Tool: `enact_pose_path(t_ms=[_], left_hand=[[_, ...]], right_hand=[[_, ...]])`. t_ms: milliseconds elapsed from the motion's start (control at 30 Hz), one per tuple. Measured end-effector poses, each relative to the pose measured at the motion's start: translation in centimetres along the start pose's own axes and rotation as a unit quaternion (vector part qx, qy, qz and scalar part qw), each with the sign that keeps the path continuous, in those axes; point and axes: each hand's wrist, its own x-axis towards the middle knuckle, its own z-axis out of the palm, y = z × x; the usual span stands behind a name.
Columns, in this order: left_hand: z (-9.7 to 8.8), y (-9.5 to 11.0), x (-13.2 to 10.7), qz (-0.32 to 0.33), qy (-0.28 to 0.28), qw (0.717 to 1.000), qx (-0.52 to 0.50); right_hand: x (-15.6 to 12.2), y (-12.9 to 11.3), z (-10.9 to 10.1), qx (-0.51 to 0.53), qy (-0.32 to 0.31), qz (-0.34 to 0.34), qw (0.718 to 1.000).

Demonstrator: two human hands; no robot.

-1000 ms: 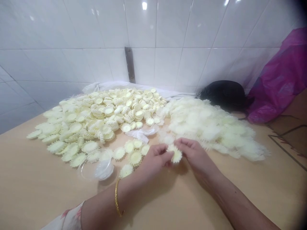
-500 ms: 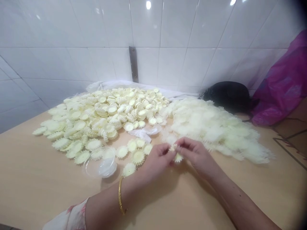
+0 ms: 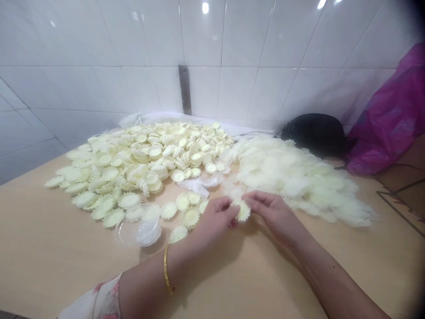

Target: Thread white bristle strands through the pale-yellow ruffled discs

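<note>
My left hand and my right hand meet over the wooden table, both pinching one small pale yellow flower-shaped piece between their fingertips. A gold bangle sits on my left wrist. Just behind my right hand lies a heap of thin fringed white petal layers. To the left spreads a large pile of stacked pale yellow flower pieces, with a few single ones close to my left hand.
A clear plastic lid or dish lies left of my left hand. A crumpled white scrap sits between the piles. A black bag and a magenta plastic bag stand at the back right against the white tiled wall.
My hands have stayed in the same spot, turning and pressing the flower piece between the fingertips. The view shifted slightly rightward at first.
</note>
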Motion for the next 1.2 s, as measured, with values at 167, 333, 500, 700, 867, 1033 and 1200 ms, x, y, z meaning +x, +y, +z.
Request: enact_pose_path(t_ms=[167,333,500,700,867,1033,1200], left_hand=[[-0.1,-0.3,0.0,0.03,-0.02,0.999,0.035],[0.1,-0.6,-0.2,0.109,0.013,0.986,0.123],[0.2,-0.5,-0.3,0.181,0.041,0.96,0.208],[0.1,-0.3,0.0,0.057,-0.004,0.998,0.004],[-0.2,0.0,0.1,0.063,0.012,0.998,0.002],[0.1,0.2,-0.2,0.033,0.011,0.998,-0.056],[0.5,0.4,-0.4,0.01,0.01,0.993,-0.119]], right_hand=[[-0.2,-0.4,-0.2,-0.11,0.008,-0.018,0.994],[-0.5,-0.6,0.6,-0.235,0.02,-0.069,0.969],[-0.6,-0.4,1.5,-0.334,0.114,-0.146,0.924],[0.1,0.0,0.1,-0.071,0.058,-0.003,0.996],[0.3,0.2,-0.3,0.031,0.028,0.011,0.999],[0.0,0.2,0.3,0.105,-0.052,0.065,0.991],[-0.1,0.3,0.8,0.157,-0.093,0.069,0.981]])
